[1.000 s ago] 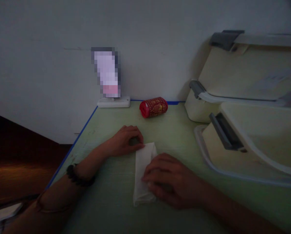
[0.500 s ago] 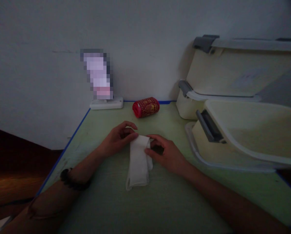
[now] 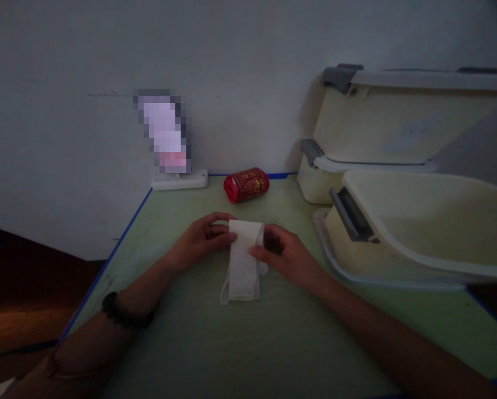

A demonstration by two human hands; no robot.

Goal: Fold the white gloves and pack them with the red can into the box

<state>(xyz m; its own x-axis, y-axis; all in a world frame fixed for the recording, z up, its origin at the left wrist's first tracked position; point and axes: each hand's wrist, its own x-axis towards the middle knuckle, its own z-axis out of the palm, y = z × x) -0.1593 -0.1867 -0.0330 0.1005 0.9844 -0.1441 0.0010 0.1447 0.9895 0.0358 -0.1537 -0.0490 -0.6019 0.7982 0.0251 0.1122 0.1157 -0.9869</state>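
Note:
A folded white cloth [image 3: 242,266] lies lengthwise on the pale green table [image 3: 198,343], its far end raised a little. My left hand [image 3: 202,241] pinches the far left corner of that end, fingers closed on it. My right hand [image 3: 284,255] pinches the far right corner, thumb and fingers closed on the cloth. A dark bead bracelet [image 3: 123,313] circles my left wrist. The near end of the cloth rests on the table.
A red can [image 3: 246,185] lies on its side near the wall. A white stand [image 3: 179,180] with a blurred item sits at the back left corner. Cream plastic bins [image 3: 419,221] with grey handles are stacked on the right. The table's left edge [image 3: 107,266] drops to dark floor.
My right hand left the cloth's near part and moved up to its far end. Both hands now pinch the far corners and have lifted that end; the view shifted slightly right.

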